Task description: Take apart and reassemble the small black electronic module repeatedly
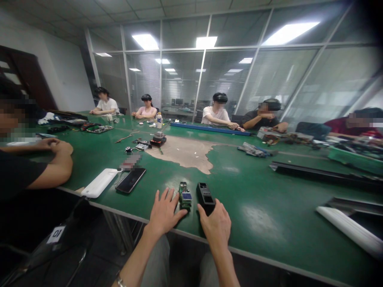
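The person's left hand [164,213] lies open and flat on the table, fingers spread, its thumb reaching toward the lower end of a small green circuit board [185,195]. Whether the thumb touches the board is hard to make out. The board has a small screen-like blue part and lies between the two hands. The right hand [216,228] rests on the lower end of a black rectangular electronic housing [205,198], fingers curled over it and hiding that end. It touches the housing, but whether it is actually gripping cannot be told. The housing stands just beside the board, angled slightly.

Farther left on the green workbench [263,191] lie a black smartphone [131,180] and a white slab-shaped case [99,183], with a pixelated patch [130,162] hiding something just beyond them. A worn tan patch [182,153] spreads across the middle of the green surface. Around it are scattered circuit boards, tools and wires too small to identify, plus a plastic bottle [159,120] and a long blue bar [209,128].

A seated co-worker's folded hands [56,146] rest at the near left edge. Other people sit along the far side and right of the table. Behind them, glass partitions [257,79] with blinds reflect the ceiling's bright panel lights.
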